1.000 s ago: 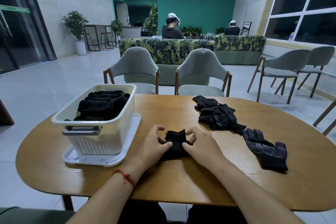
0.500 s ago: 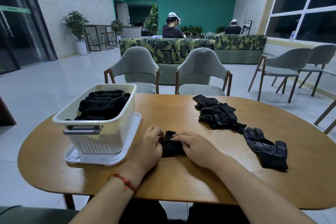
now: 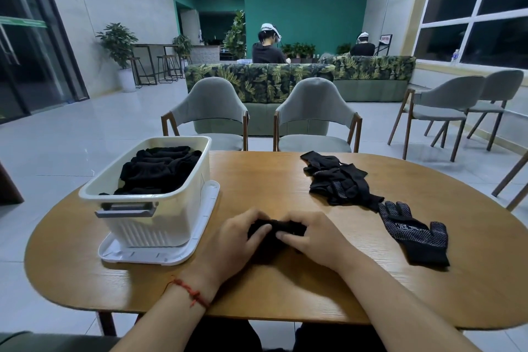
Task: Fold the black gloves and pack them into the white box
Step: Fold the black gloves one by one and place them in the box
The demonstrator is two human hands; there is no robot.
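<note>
Both our forearms reach over the near edge of the table (image 3: 271,180) and meet at its middle. Our left hand (image 3: 237,240) and right hand (image 3: 314,240) curl round a folded black glove (image 3: 281,226), gripping it just right of the white box (image 3: 160,220), which holds more gloves.

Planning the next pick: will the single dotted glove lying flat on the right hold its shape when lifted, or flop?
Probably floppy: the dotted glove lies limp and flat on the table, like the crumpled pile behind it. Likely light, since it looks like thin fabric. Its raised grip dots should keep it from slipping when pinched.
</note>
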